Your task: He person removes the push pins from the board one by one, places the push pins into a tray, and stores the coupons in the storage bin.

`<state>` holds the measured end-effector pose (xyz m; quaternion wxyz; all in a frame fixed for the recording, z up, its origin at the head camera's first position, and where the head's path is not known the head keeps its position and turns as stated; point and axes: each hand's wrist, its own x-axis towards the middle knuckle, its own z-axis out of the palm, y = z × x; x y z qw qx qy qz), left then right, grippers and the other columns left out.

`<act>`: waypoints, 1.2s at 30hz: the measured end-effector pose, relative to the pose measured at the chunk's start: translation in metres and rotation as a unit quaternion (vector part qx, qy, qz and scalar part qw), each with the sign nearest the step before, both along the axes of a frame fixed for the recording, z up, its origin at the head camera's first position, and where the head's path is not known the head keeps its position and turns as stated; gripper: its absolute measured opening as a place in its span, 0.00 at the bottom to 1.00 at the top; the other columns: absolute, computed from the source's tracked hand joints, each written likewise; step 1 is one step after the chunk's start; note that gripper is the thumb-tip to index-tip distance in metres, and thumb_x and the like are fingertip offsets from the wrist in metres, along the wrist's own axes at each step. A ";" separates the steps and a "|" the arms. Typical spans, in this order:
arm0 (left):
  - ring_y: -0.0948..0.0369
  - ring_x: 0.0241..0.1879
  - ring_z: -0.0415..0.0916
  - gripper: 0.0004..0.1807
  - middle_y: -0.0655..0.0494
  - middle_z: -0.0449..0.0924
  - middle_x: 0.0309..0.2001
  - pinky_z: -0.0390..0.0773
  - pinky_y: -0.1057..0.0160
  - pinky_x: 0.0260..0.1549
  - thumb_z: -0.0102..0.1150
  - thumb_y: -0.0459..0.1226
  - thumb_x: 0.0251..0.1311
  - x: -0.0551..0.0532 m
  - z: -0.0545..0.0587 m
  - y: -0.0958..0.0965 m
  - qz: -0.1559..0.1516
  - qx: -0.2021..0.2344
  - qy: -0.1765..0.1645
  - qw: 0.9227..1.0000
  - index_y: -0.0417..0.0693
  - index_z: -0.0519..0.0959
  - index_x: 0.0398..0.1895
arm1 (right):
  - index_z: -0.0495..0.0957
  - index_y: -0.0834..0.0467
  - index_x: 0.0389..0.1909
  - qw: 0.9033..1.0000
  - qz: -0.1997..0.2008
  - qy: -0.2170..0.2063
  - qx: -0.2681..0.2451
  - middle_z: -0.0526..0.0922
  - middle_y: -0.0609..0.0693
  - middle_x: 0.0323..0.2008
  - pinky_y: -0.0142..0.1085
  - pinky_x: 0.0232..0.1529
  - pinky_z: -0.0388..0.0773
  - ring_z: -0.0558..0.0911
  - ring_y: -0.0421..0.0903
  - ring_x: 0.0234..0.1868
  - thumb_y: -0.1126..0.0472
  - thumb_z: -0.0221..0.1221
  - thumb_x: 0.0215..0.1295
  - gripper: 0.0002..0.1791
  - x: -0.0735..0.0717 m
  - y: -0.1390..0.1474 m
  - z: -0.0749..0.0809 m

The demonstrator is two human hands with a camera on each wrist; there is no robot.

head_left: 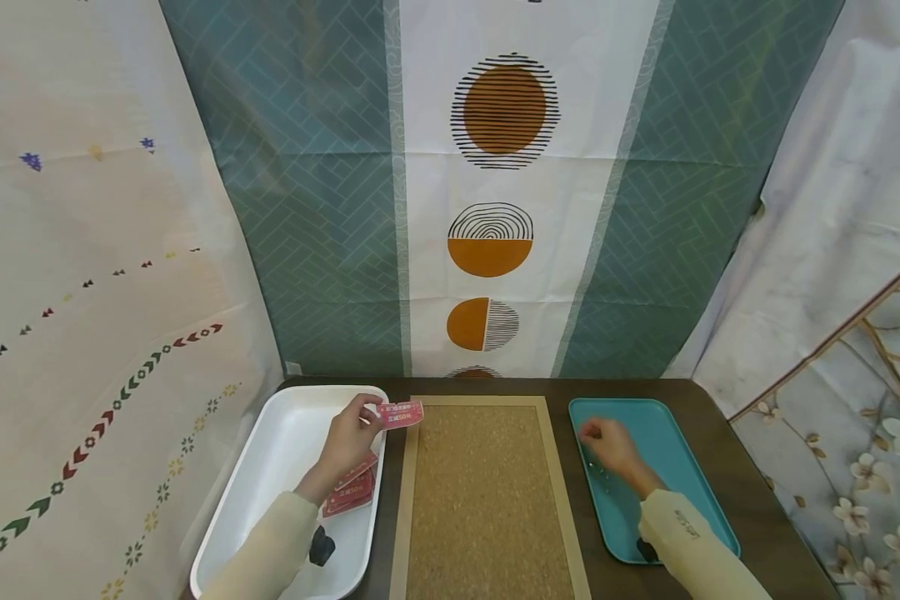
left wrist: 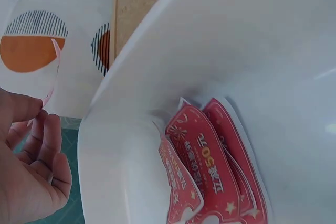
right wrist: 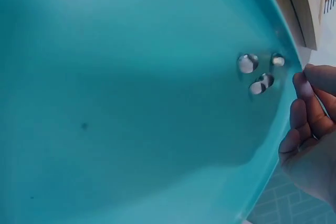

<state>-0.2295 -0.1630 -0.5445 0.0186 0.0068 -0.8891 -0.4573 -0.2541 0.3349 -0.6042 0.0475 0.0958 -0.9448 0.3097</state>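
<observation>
My left hand (head_left: 351, 437) pinches a red paper coupon (head_left: 400, 414) by its left end, between thumb and fingertips. The coupon reaches past the white tray's right rim, over the corkboard's (head_left: 487, 500) left frame. Edge-on, it looks thin and slightly bent in the left wrist view. More red coupons (left wrist: 207, 156) lie overlapping in the white tray (head_left: 270, 433). My right hand (head_left: 613, 446) is over the left side of the teal tray (head_left: 667, 433), thumb and index fingertips together. Anything between them is hidden. Several small shiny round pieces (right wrist: 248, 63) lie in that tray near the fingers.
The wood-framed corkboard lies between the two trays on a dark brown table (head_left: 757, 508). Patterned cloth (head_left: 487, 183) hangs behind the table, and more cloth hangs at both sides. A black object (head_left: 322, 547) shows beside the left sleeve.
</observation>
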 end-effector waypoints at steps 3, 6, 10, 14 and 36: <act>0.56 0.38 0.78 0.22 0.48 0.81 0.44 0.82 0.63 0.35 0.63 0.34 0.72 0.004 0.000 -0.007 0.007 -0.005 -0.005 1.000 0.49 0.74 0.66 | 0.85 0.65 0.33 1.000 0.005 0.002 0.002 0.89 0.54 0.31 0.47 0.39 0.81 0.85 0.51 0.35 0.69 0.66 0.66 0.02 0.001 0.003 -0.001; 0.57 0.38 0.78 0.21 0.48 0.81 0.44 0.82 0.62 0.36 0.63 0.34 0.72 0.007 -0.001 -0.014 0.010 -0.012 -0.014 1.000 0.49 0.74 0.66 | 0.86 0.65 0.33 1.000 0.002 0.002 -0.001 0.89 0.54 0.31 0.48 0.41 0.82 0.86 0.52 0.36 0.69 0.67 0.64 0.02 0.003 0.006 -0.002; 0.57 0.37 0.78 0.21 0.48 0.82 0.44 0.80 0.62 0.37 0.62 0.34 0.72 0.012 -0.003 -0.026 0.008 -0.020 -0.021 1.000 0.47 0.74 0.66 | 0.86 0.66 0.33 1.000 0.003 -0.005 0.006 0.89 0.53 0.31 0.48 0.41 0.83 0.86 0.52 0.36 0.69 0.68 0.62 0.02 0.008 0.012 -0.003; 0.57 0.36 0.78 0.20 0.47 0.82 0.43 0.80 0.62 0.35 0.61 0.33 0.72 0.017 -0.003 -0.040 0.006 -0.029 -0.021 0.999 0.44 0.74 0.65 | 0.87 0.65 0.33 1.000 0.001 -0.016 0.009 0.89 0.52 0.32 0.47 0.40 0.82 0.86 0.50 0.36 0.69 0.66 0.63 0.02 0.013 0.016 -0.003; 0.56 0.36 0.80 0.22 0.46 0.81 0.42 0.80 0.59 0.31 0.63 0.35 0.69 0.038 -0.030 -0.088 0.010 -0.072 -0.104 0.992 0.36 0.73 0.63 | 0.87 0.62 0.31 0.999 -0.015 -0.043 0.010 0.87 0.49 0.29 0.44 0.39 0.80 0.82 0.46 0.34 0.70 0.65 0.58 0.03 0.023 0.030 -0.008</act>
